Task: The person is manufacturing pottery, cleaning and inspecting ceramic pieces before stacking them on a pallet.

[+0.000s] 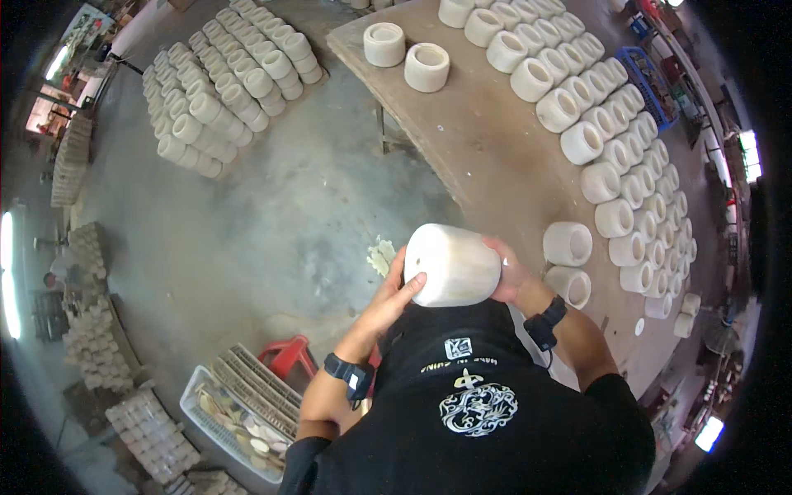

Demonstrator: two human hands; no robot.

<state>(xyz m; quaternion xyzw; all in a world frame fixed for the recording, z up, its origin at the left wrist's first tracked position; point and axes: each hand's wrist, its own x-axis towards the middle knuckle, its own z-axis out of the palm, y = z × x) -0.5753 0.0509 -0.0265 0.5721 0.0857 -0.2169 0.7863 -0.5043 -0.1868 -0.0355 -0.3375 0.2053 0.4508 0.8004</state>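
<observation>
Fingers (410, 285) cradle — seemingly — cream pot (452, 264).

— What carries the pieces here?

— A long wooden surface (462, 124), running up and to the right. Rows of pale cylindrical moulds (615, 140) stand packed along its far side; two more moulds (406, 56) sit apart near its upper left corner, and a pair (568, 262) stands at the near end.

— And the floor?

— The grey concrete floor (272, 223) bears a stacked block of the same moulds (227, 82) at upper left, a red stool (285, 355) and a white crate (223, 417) at the bottom.
</observation>
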